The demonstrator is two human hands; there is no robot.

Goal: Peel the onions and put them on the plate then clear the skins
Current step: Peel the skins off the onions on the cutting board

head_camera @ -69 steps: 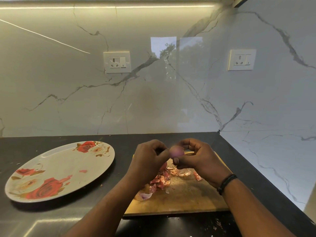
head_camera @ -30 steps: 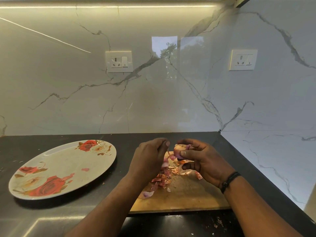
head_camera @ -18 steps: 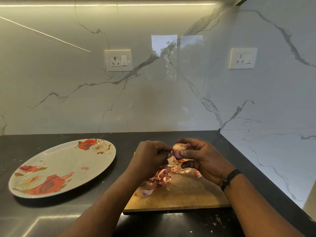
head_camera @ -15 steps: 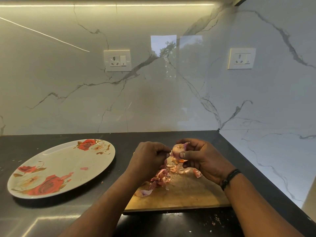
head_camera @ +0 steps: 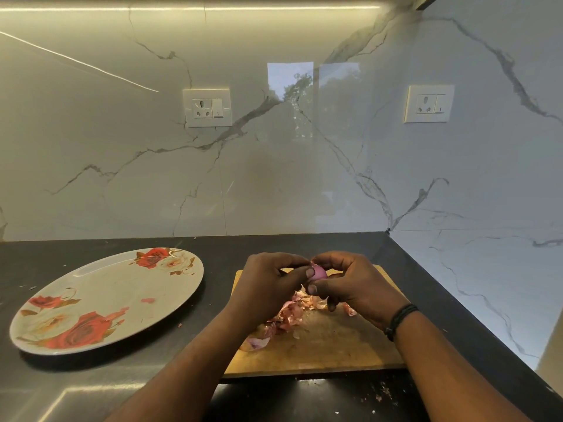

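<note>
A small pink-purple onion (head_camera: 318,273) is held between both hands above the wooden cutting board (head_camera: 335,348). My right hand (head_camera: 353,287) grips it from the right, fingers curled over its top and thumb under it. My left hand (head_camera: 268,284) pinches at its left side with thumb and fingertips. A heap of pink and brown onion skins (head_camera: 289,318) lies on the board beneath the hands. The oval plate with red roses (head_camera: 100,300) sits to the left on the black counter and holds no onion.
The black counter (head_camera: 61,388) ends at marble walls behind and on the right, meeting in a corner. Small skin scraps (head_camera: 380,394) lie on the counter in front of the board. Two wall sockets (head_camera: 207,107) are mounted above.
The onion has turned in my hands and now shows smooth purple flesh. My left thumb has come up against its side. Both hands stay over the board.
</note>
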